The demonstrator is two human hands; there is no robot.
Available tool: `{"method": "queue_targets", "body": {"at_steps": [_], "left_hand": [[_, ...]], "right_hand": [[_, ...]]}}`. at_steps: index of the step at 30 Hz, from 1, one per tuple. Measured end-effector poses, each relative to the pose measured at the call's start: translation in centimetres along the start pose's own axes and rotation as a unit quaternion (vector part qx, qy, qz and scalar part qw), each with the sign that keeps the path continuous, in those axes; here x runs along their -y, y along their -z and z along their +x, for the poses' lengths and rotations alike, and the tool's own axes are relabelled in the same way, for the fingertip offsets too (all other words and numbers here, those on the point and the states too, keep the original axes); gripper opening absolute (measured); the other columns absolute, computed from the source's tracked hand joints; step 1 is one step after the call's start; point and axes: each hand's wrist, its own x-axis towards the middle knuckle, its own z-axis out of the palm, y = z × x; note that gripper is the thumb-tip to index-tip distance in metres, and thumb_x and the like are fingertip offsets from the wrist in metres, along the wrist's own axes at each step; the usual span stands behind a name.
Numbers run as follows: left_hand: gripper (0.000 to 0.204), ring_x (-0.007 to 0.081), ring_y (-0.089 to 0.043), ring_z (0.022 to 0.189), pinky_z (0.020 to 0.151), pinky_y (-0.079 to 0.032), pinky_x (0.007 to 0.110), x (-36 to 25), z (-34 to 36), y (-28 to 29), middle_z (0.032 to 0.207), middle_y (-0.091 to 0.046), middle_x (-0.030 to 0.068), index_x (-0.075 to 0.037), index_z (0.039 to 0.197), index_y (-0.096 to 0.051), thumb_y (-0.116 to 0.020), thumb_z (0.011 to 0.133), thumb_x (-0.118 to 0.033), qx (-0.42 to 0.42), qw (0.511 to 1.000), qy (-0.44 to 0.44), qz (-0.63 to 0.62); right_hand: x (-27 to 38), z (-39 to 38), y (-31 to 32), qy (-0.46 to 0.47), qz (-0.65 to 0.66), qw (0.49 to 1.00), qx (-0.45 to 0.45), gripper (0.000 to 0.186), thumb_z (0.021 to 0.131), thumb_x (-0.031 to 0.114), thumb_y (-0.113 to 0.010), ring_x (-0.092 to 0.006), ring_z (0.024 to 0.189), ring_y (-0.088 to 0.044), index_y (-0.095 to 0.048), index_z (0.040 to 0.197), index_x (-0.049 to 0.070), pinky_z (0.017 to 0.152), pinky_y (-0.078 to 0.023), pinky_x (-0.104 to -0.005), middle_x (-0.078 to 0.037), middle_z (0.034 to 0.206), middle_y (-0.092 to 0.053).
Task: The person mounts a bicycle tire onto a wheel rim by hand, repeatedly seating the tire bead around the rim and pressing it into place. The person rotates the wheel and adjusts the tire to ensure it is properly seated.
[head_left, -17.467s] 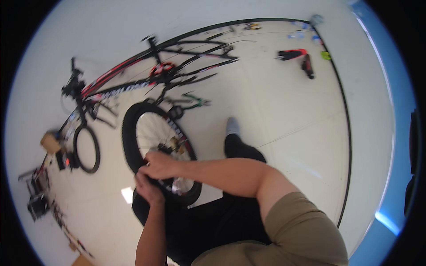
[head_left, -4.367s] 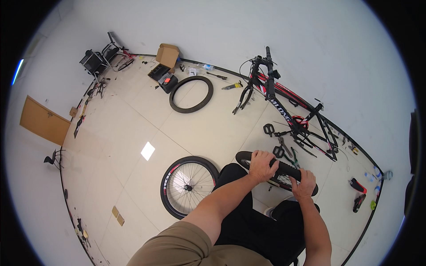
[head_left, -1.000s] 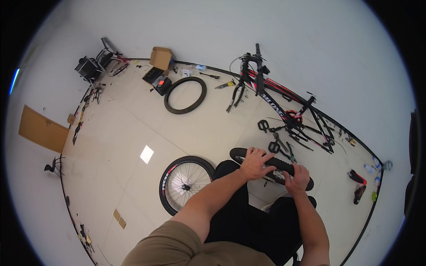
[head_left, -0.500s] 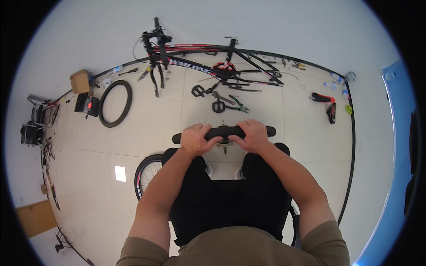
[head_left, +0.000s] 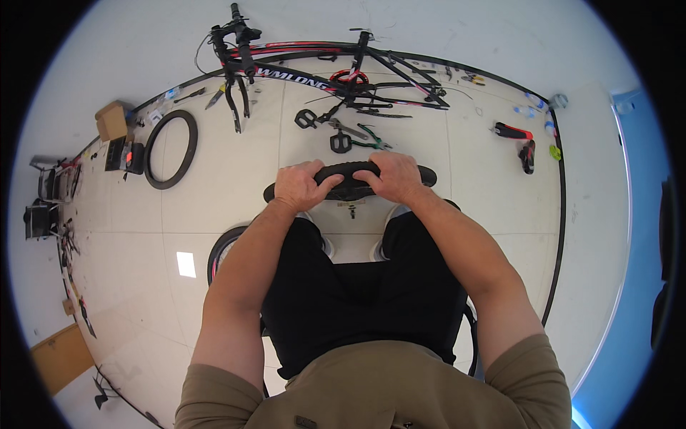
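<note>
In front of my knees I hold a bicycle wheel nearly edge-on, its black knobby tyre (head_left: pixel 349 170) on top. My left hand (head_left: pixel 300 186) wraps round the tyre's left part, thumb pressed along the near side. On its right part, my right hand (head_left: pixel 395 178) grips in the same way. Both thumbs point toward the middle. Small metal parts show just below the tyre, but most of the wheel is hidden by foreshortening. Another wheel (head_left: pixel 216 259) with a red-marked rim lies beside my left leg, partly behind my forearm.
A black and red bicycle frame (head_left: pixel 304 80) lies ahead with its handlebar and pedals. Green-handled pliers (head_left: pixel 375 139) are beside a pedal (head_left: pixel 341 142). A loose tyre (head_left: pixel 171 149), cardboard box (head_left: pixel 112 121) and toolbox (head_left: pixel 125 155) stand left. A black and red folded object (head_left: pixel 519 143) lies right.
The tyre in my hands has tilted, with more of its near side showing. Both hands keep their grip and sit slightly higher in view. The whole view has shifted a little.
</note>
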Motion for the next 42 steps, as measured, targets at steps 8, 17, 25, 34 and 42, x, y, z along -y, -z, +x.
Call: {"method": "queue_targets", "body": {"at_steps": [8, 17, 25, 34, 42], "left_hand": [[0.055, 0.0345, -0.07, 0.073, 0.064, -0.055, 0.046, 0.1, -0.9, -0.9, 0.076, -0.07, 0.0113, -0.012, 0.082, -0.065, -0.066, 0.087, -0.066, -0.074, 0.997, -0.02, -0.013], [0.054, 0.0364, -0.068, 0.076, 0.068, -0.053, 0.046, 0.1, -1.4, -0.3, 0.079, -0.067, 0.0136, -0.01, 0.086, -0.066, -0.067, 0.086, -0.064, -0.063, 0.998, -0.003, -0.029], [0.057, 0.0308, -0.06, 0.111, 0.098, -0.038, 0.048, -1.7, -2.6, 1.4, 0.114, -0.068, 0.0115, -0.011, 0.117, -0.07, -0.066, 0.088, -0.06, -0.065, 0.997, 0.012, -0.027], [0.043, 0.0307, -0.066, 0.069, 0.073, -0.047, 0.043, -3.9, -2.0, -1.2, 0.069, -0.067, 0.0098, -0.01, 0.066, -0.064, -0.061, 0.094, -0.043, -0.164, 0.982, 0.095, -0.001], [0.042, 0.0333, -0.067, 0.068, 0.072, -0.05, 0.046, -1.9, -1.7, -1.3, 0.07, -0.069, 0.0119, -0.01, 0.068, -0.068, -0.058, 0.096, -0.04, -0.17, 0.977, 0.132, -0.009]], "right_hand": [[0.1, -0.7, -0.6, 0.058, 0.014, 0.995, -0.08, 0.044, 0.086, 0.049, -0.074, -0.0367, 0.075, -0.065, -0.061, 0.078, 0.007, 0.066, -0.05, -0.0473, -0.013, 0.077, -0.064], [0.0, -0.2, -1.1, 0.016, -0.003, 0.999, -0.035, 0.041, 0.085, 0.046, -0.075, -0.0402, 0.08, -0.064, -0.059, 0.081, 0.008, 0.068, -0.047, -0.0514, -0.014, 0.08, -0.065], [1.0, -0.5, -1.2, 0.074, 0.008, 0.993, -0.095, 0.034, 0.078, 0.034, -0.081, -0.0379, 0.071, -0.063, -0.059, 0.08, 0.008, 0.063, -0.049, -0.048, -0.013, 0.074, -0.062], [2.8, -1.0, -2.0, 0.106, 0.001, 0.991, -0.076, 0.035, 0.077, 0.035, -0.081, -0.0379, 0.075, -0.065, -0.06, 0.081, 0.007, 0.065, -0.051, -0.0472, -0.014, 0.08, -0.064], [4.1, -0.2, -2.3, 0.125, 0.028, 0.989, -0.075, 0.043, 0.077, 0.034, -0.084, -0.0371, 0.084, -0.067, -0.066, 0.103, 0.004, 0.073, -0.053, -0.0458, -0.016, 0.093, -0.068]]}}
